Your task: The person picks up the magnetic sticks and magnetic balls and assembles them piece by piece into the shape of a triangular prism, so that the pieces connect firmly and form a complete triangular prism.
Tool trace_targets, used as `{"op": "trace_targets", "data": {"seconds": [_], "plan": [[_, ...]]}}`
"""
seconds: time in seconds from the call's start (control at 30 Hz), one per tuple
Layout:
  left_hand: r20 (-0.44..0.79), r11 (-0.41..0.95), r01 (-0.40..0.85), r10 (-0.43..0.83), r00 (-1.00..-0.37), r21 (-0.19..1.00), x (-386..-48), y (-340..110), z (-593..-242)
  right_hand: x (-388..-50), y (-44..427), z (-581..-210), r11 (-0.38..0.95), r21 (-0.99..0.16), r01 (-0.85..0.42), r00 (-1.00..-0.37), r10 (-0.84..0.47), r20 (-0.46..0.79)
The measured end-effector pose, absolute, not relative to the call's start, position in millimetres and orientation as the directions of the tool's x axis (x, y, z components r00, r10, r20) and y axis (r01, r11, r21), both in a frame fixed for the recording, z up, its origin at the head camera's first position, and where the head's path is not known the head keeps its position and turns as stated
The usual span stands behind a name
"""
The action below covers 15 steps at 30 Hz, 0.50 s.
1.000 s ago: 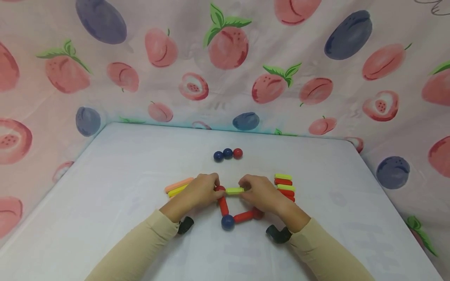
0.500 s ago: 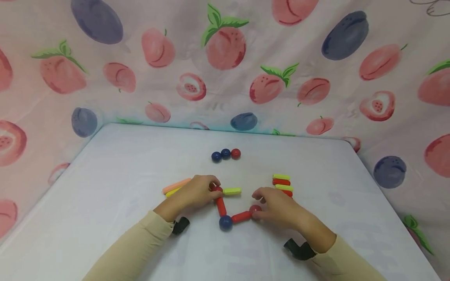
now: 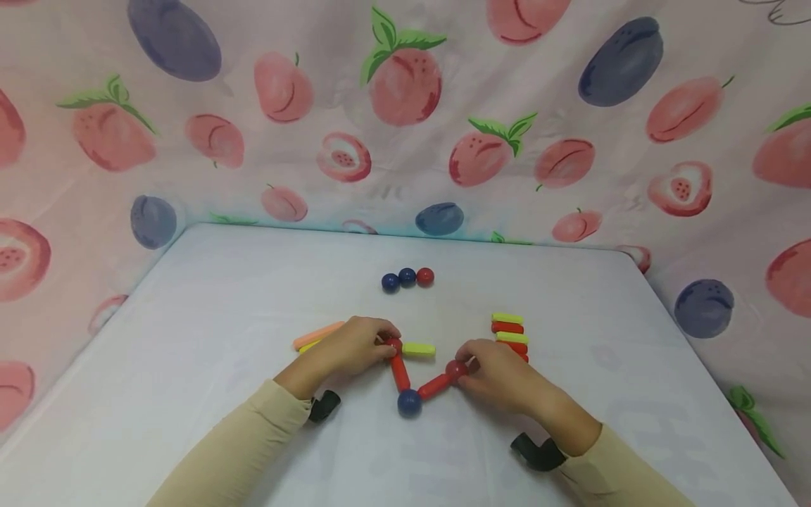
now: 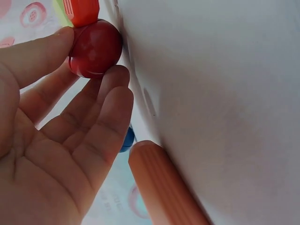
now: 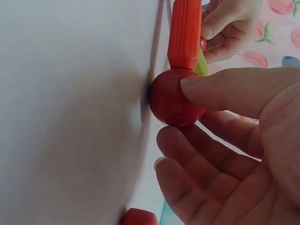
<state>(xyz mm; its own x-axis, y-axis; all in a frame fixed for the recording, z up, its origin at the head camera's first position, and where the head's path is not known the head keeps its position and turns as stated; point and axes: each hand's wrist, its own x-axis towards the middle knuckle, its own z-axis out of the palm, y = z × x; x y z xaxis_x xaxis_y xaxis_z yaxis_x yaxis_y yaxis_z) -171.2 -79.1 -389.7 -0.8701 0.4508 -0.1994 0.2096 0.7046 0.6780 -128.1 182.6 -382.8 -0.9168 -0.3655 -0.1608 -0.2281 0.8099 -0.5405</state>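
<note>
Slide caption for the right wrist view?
Right hand pinches a red ball touching a red rod; left hand beyond.

white table (image 3: 253, 282): row of 3 balls (image 3: 407, 277) far side; 2 red rods (image 3: 400, 373), 2 red balls (image 3: 455, 370), blue ball (image 3: 410, 403) in v, yellow-green rod (image 3: 419, 350); orange and yellow sticks (image 3: 317, 336) left; red/yellow-green rods (image 3: 507, 328) right.

Your left arm (image 3: 234, 443) and right arm (image 3: 624, 468) angle inward, sleeved; your left hand (image 3: 360, 346) and right hand (image 3: 500, 373) each pinch between thumb (image 4: 40, 58) and fingers (image 4: 110, 112), though the left forefinger's (image 4: 49, 95) bend is hard to tell.
</note>
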Motion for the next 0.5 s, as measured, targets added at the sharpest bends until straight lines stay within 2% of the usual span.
{"op": "trace_targets", "data": {"seconds": [0.5], "plan": [[-0.17, 0.697, 0.258, 0.482, -0.86, 0.67, -168.6, -74.7, -389.6, -130.7, 181.6, -387.9, 0.795, -0.548, -0.258, -0.916, -0.382, -0.123]]}}
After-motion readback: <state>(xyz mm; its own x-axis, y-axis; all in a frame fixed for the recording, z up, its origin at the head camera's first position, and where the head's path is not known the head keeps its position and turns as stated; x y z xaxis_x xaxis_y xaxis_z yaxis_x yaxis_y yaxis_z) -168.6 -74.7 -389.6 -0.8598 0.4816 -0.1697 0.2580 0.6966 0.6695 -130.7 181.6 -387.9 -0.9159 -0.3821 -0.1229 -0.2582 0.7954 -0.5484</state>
